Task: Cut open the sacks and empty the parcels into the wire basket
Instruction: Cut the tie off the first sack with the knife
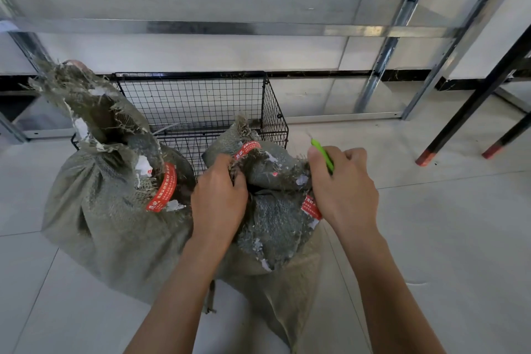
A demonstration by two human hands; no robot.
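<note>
Two grey-green woven sacks stand on the floor in front of a black wire basket [201,100]. The left sack [115,210] is tied at the neck with a red printed band. The right sack [275,227] is between my hands, its mouth pulled apart into a dark gap. My left hand [219,198] grips the frayed left edge of that mouth. My right hand [344,187] grips the right edge and also holds a green cutter [323,154], which pokes up past my thumb. No parcels are visible.
The basket stands against a metal shelf frame [385,66] along the white wall. Black table legs [459,123] with red feet stand at the right. Pale floor tiles [431,238] lie to the right and in front.
</note>
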